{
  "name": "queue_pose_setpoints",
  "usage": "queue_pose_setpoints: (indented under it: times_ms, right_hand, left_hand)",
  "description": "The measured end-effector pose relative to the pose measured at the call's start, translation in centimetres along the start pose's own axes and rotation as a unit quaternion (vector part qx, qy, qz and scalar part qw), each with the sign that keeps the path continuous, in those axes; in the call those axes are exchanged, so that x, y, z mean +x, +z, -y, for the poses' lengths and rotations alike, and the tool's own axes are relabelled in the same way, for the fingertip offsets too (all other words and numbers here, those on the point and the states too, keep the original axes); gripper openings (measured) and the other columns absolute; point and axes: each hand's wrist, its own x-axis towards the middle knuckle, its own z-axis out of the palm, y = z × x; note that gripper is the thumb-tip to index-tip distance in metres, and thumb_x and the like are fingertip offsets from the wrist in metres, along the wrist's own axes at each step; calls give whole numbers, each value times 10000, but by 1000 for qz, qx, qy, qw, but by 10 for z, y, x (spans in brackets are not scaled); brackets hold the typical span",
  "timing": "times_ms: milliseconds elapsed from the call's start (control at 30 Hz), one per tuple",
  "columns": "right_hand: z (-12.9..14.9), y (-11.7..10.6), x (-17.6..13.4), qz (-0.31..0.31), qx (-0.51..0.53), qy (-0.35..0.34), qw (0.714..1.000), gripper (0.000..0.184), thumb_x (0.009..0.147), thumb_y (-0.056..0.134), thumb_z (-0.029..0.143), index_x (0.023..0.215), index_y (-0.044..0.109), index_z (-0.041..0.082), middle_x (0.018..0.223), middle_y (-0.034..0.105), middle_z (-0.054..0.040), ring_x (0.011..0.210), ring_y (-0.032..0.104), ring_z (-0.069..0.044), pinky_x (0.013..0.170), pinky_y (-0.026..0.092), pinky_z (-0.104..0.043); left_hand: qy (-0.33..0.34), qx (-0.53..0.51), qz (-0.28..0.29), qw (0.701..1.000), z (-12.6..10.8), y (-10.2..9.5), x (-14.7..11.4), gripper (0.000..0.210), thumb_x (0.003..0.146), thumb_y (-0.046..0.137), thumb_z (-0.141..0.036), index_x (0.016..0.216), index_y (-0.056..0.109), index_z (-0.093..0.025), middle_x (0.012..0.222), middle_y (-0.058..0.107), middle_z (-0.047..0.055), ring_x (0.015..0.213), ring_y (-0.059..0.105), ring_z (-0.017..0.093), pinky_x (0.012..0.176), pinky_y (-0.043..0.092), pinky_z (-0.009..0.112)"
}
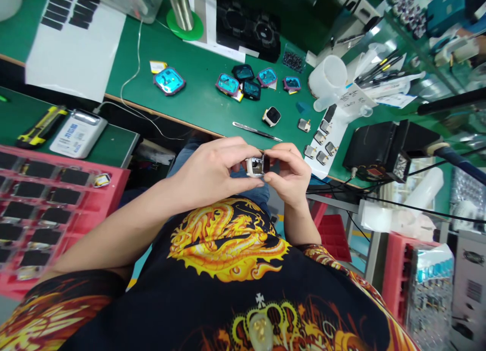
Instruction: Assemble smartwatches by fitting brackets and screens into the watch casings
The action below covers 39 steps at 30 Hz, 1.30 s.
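Note:
In front of my chest both hands meet at a small white smartwatch case whose inside faces up. My left hand grips the case between thumb and fingers. A dark watch screen stands tilted at the case's right side, pinched by my right hand. Whether screen and case are joined I cannot tell. Just beyond my fingers, metal tweezers lie on the green mat, and farther back rests another white smartwatch with a black face.
Several watch cases with blue-filmed screens lie across the green bench. Small metal parts sit on a white strip near a black box. A white cup stands behind. At left are a pink tray and a yellow cutter.

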Motion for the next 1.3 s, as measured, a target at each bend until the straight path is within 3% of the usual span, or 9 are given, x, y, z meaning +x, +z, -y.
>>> queue_pose_setpoints:
  times_ms: [767,1033,1300]
  right_hand:
    - [-4,1,-4,7,-6,11,1000,509,885,936,694,1282,869,382,1079,709,-52,931,650,-233,785,606,-429]
    - [-3,3,-2,12,5,-21,1000,461,942,909,638,1269,844,319,1092,718,-58,924,667,-221,751,603,-394]
    - [-4,2,-2,16,-11,-47,999,428,947,912,632,1234,846,321,1085,730,-59,969,698,-234,760,612,-391]
  left_hand:
    - [2,4,-4,1000,2,3,-1,270,981,875,-331,1217,819,-212,999,757,29,854,678,174,804,533,297]
    - [35,-1,-15,999,5,5,0,302,1000,861,-332,1258,818,-181,1049,788,48,892,706,184,836,550,302]
    - [14,-33,-22,999,5,5,-1,302,972,875,-336,1234,833,-192,1033,798,44,863,700,173,830,561,297]
